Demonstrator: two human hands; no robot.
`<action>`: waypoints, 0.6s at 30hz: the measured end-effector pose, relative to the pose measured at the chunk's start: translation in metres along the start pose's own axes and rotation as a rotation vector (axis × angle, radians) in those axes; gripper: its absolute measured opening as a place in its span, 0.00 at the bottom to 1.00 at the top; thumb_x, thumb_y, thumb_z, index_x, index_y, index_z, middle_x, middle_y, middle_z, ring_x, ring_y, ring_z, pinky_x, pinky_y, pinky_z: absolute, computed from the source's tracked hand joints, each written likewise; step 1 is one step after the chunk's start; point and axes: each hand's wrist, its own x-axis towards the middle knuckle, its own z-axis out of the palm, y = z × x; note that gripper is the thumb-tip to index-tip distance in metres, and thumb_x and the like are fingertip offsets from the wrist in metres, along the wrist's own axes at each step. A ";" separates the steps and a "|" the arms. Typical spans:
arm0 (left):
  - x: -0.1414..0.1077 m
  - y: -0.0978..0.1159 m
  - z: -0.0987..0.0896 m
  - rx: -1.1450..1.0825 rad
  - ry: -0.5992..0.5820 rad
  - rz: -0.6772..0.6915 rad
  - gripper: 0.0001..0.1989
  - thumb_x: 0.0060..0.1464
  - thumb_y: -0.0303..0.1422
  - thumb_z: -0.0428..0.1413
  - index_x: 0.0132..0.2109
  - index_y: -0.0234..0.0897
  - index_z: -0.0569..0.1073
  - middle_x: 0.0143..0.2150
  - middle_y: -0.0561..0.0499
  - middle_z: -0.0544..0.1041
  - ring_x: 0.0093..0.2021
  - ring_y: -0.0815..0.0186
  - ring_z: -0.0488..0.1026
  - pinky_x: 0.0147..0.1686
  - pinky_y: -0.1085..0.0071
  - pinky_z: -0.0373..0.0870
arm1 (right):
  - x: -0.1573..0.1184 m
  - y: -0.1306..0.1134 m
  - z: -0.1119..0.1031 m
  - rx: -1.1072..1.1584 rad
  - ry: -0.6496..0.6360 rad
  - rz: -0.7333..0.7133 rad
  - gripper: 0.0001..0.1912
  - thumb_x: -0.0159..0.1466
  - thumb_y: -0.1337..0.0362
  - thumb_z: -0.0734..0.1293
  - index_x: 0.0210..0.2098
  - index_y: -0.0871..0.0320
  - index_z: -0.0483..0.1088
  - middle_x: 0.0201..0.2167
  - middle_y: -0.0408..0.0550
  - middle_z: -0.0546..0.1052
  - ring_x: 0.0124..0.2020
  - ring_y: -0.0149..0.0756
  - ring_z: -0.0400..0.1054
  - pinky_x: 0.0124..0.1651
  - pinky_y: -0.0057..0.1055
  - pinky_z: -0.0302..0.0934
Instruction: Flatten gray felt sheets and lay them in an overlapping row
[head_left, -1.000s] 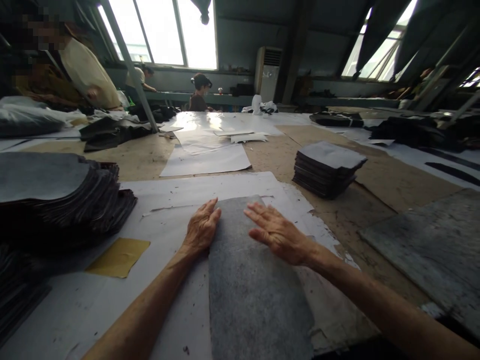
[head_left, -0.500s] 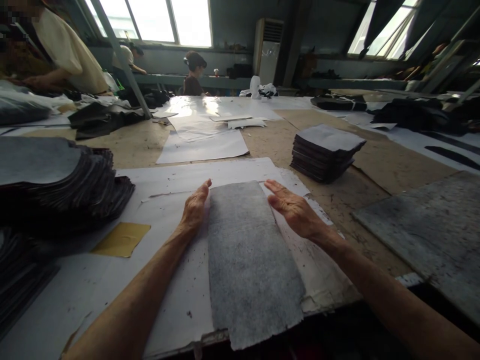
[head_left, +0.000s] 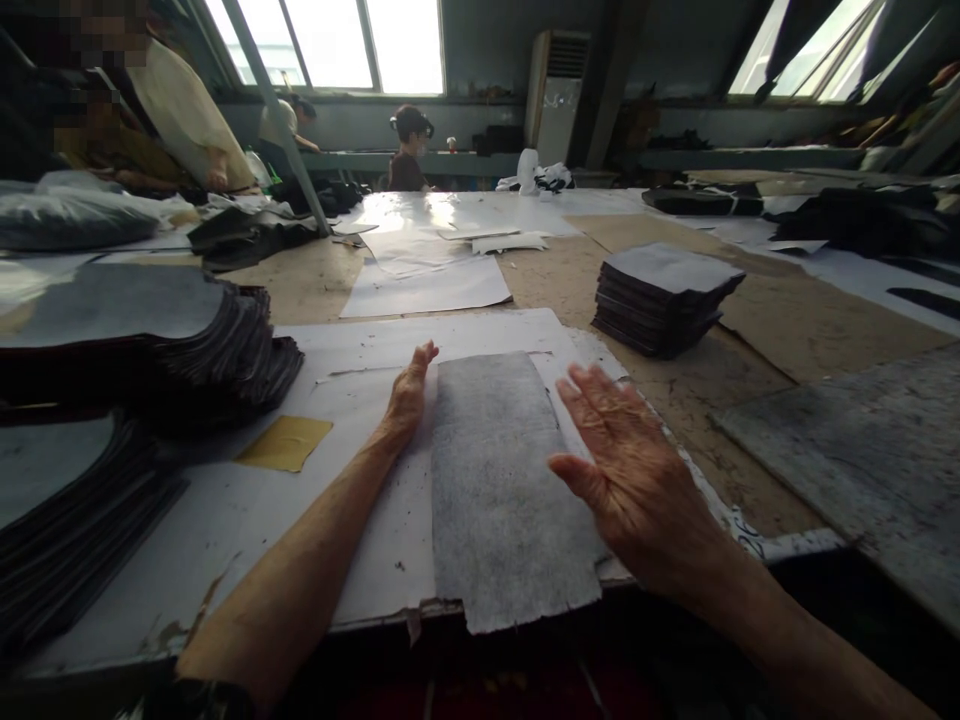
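Drawn nearer the wearer, the right hand (head_left: 637, 475) spreads its fingers by the gray sheet's (head_left: 506, 480) right side — left hand (head_left: 409, 395) open along the left, 2 hands apart.

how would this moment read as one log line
left hand: open, left of grey sheet | right hand: open, fingers spread, at sheet's right edge | sheet: on white paper | rest: yellow piece, left stacks, right stack

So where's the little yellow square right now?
In the head view, the yellow square lies on the white paper, left of the left forearm, just right of the dark stacked sheets.
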 end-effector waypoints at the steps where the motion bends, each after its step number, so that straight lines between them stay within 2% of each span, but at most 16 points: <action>1: 0.000 0.000 0.000 0.001 0.004 0.000 0.28 0.60 0.47 0.41 0.56 0.30 0.66 0.58 0.41 0.66 0.60 0.63 0.60 0.61 0.66 0.49 | -0.006 -0.003 0.004 -0.009 0.025 -0.002 0.33 0.67 0.48 0.47 0.62 0.65 0.53 0.62 0.59 0.54 0.65 0.47 0.41 0.64 0.53 0.38; 2: 0.001 -0.001 0.000 0.002 0.007 0.000 0.28 0.60 0.46 0.40 0.56 0.30 0.66 0.58 0.41 0.67 0.60 0.63 0.60 0.61 0.66 0.49 | -0.012 -0.006 0.009 -0.012 0.000 -0.036 0.34 0.66 0.46 0.48 0.61 0.66 0.54 0.62 0.61 0.54 0.64 0.49 0.42 0.63 0.54 0.39; 4: 0.002 -0.001 -0.001 0.007 0.013 -0.001 0.28 0.60 0.46 0.40 0.56 0.29 0.66 0.58 0.40 0.67 0.60 0.63 0.61 0.61 0.66 0.49 | -0.024 -0.012 0.018 -0.012 -0.164 -0.084 0.35 0.66 0.46 0.49 0.60 0.67 0.57 0.61 0.62 0.55 0.63 0.50 0.46 0.61 0.53 0.47; 6: 0.002 -0.003 -0.002 0.014 0.020 -0.001 0.28 0.60 0.46 0.42 0.55 0.29 0.67 0.57 0.40 0.68 0.60 0.62 0.61 0.61 0.65 0.49 | -0.029 -0.017 0.017 -0.025 -0.282 -0.064 0.34 0.65 0.46 0.50 0.58 0.68 0.60 0.60 0.64 0.58 0.61 0.53 0.50 0.59 0.54 0.50; 7: 0.003 -0.003 -0.002 0.018 0.024 -0.001 0.27 0.59 0.47 0.43 0.54 0.30 0.68 0.57 0.41 0.68 0.60 0.62 0.61 0.61 0.65 0.48 | -0.027 -0.018 0.012 -0.026 -0.286 -0.048 0.34 0.66 0.47 0.49 0.57 0.69 0.61 0.58 0.65 0.61 0.60 0.54 0.53 0.58 0.55 0.52; 9: 0.003 -0.004 -0.003 0.026 0.032 0.001 0.27 0.58 0.48 0.44 0.52 0.32 0.70 0.56 0.42 0.69 0.59 0.61 0.61 0.61 0.64 0.48 | -0.019 -0.021 -0.001 -0.012 -0.152 -0.021 0.33 0.67 0.49 0.47 0.55 0.70 0.64 0.55 0.66 0.64 0.58 0.53 0.56 0.58 0.54 0.52; 12: 0.003 -0.004 -0.003 0.040 0.042 0.006 0.27 0.58 0.48 0.43 0.53 0.33 0.70 0.55 0.43 0.70 0.59 0.61 0.62 0.60 0.63 0.50 | -0.009 -0.026 -0.004 -0.009 0.107 0.014 0.32 0.67 0.50 0.49 0.59 0.68 0.57 0.60 0.61 0.59 0.63 0.49 0.47 0.63 0.52 0.45; 14: 0.003 -0.004 -0.003 0.051 0.042 0.008 0.28 0.59 0.48 0.42 0.54 0.31 0.69 0.55 0.42 0.70 0.59 0.61 0.62 0.60 0.63 0.51 | -0.015 -0.031 0.009 -0.020 0.124 -0.018 0.33 0.66 0.48 0.51 0.61 0.66 0.55 0.61 0.59 0.56 0.64 0.49 0.41 0.63 0.53 0.43; 15: 0.003 -0.004 -0.003 0.057 0.038 0.009 0.29 0.59 0.48 0.42 0.54 0.30 0.69 0.55 0.41 0.70 0.59 0.61 0.63 0.60 0.63 0.51 | -0.022 -0.034 0.016 -0.008 0.080 -0.064 0.34 0.65 0.47 0.50 0.60 0.68 0.57 0.60 0.62 0.57 0.64 0.49 0.44 0.61 0.53 0.47; 16: 0.004 -0.004 -0.003 0.062 0.032 0.010 0.29 0.58 0.49 0.42 0.54 0.30 0.69 0.55 0.41 0.70 0.58 0.61 0.63 0.60 0.64 0.51 | -0.029 -0.036 0.021 -0.009 -0.035 -0.073 0.34 0.65 0.48 0.52 0.59 0.68 0.58 0.60 0.63 0.57 0.63 0.50 0.47 0.59 0.51 0.52; 18: 0.004 -0.005 -0.003 0.071 0.018 0.013 0.30 0.58 0.49 0.43 0.54 0.29 0.69 0.55 0.41 0.70 0.58 0.60 0.63 0.60 0.64 0.50 | -0.039 -0.040 0.022 -0.007 -0.184 -0.055 0.34 0.65 0.48 0.53 0.57 0.72 0.60 0.59 0.67 0.57 0.61 0.53 0.51 0.56 0.50 0.58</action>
